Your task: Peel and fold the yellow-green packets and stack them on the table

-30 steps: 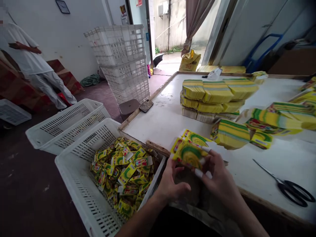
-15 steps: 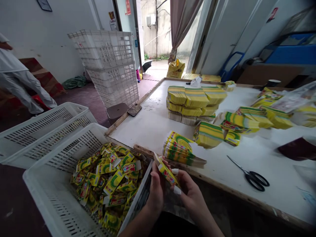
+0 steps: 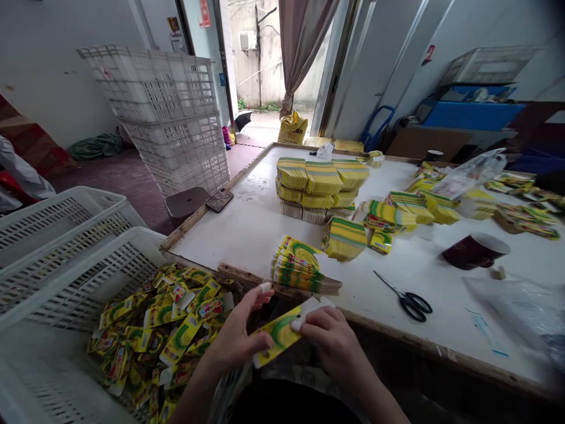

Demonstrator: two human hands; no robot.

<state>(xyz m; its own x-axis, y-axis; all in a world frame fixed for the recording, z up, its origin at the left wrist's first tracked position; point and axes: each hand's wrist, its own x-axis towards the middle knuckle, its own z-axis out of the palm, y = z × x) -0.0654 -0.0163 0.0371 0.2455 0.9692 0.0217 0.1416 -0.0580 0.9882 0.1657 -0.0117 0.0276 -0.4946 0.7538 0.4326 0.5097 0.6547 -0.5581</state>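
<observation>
My right hand [image 3: 333, 337] pinches a yellow and green small carton [image 3: 282, 331] by its upper right end, where a white flap sticks out. At the carton's lower left end my left hand [image 3: 236, 335] is spread, its thumb against or just over the carton and its fingers apart from it. White tape wraps some fingertips. Beyond the hands, a fanned stack of flat cartons [image 3: 295, 265] rests at the table's near edge. To the left, a white plastic crate [image 3: 39, 312] holds many folded cartons [image 3: 180, 338] in a loose heap.
Bundled flat cartons [image 3: 320, 182] stand in piles on the white table [image 3: 247, 218]. Black-handled scissors [image 3: 406, 297] and a dark mug [image 3: 474, 250] lie to the right, near plastic bags [image 3: 525, 312]. A phone [image 3: 219, 200] lies by the left edge. Stacked crates [image 3: 168, 112] rise behind.
My left hand has let go of the carton and spread its fingers. The carton now shows its broad face, held in my right hand. The view has turned to the right.
</observation>
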